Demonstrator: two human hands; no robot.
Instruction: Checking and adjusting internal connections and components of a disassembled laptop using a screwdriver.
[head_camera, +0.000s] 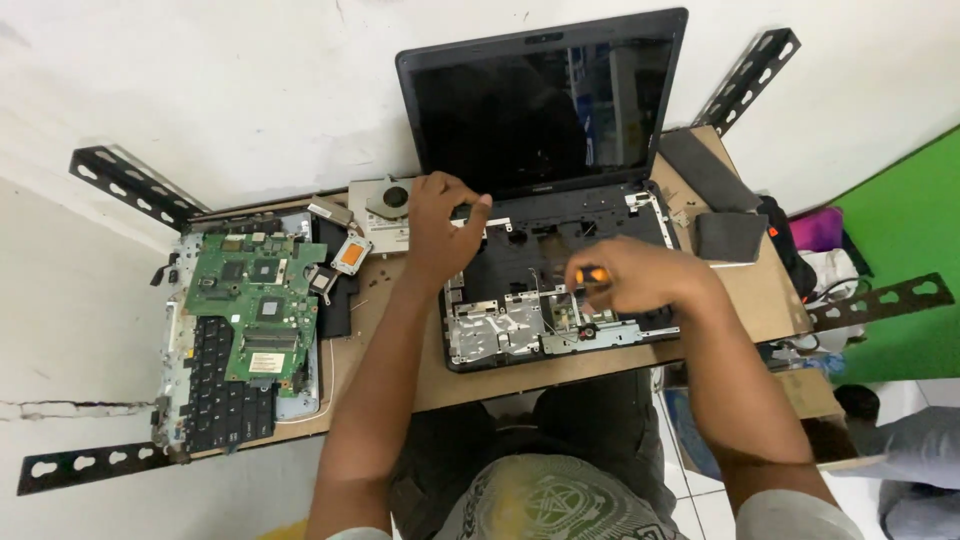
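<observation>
An opened black laptop (545, 110) sits on a small brown board table (745, 285), its keyboard removed so the bare base frame (520, 320) shows. My left hand (440, 228) rests on the upper left corner of the base, fingers curled over its edge. My right hand (635, 275) hovers over the base's lower right part and grips a small screwdriver with an orange handle (592, 273), its tip pointing down toward the metal bracket area.
To the left lie a green motherboard (255, 310) on top of a black keyboard (215, 400), a cooling fan with heatsink (385, 205) and small loose parts. Dark flat pieces (715, 190) lie at the right. Black slotted metal brackets (125, 180) jut from the wall.
</observation>
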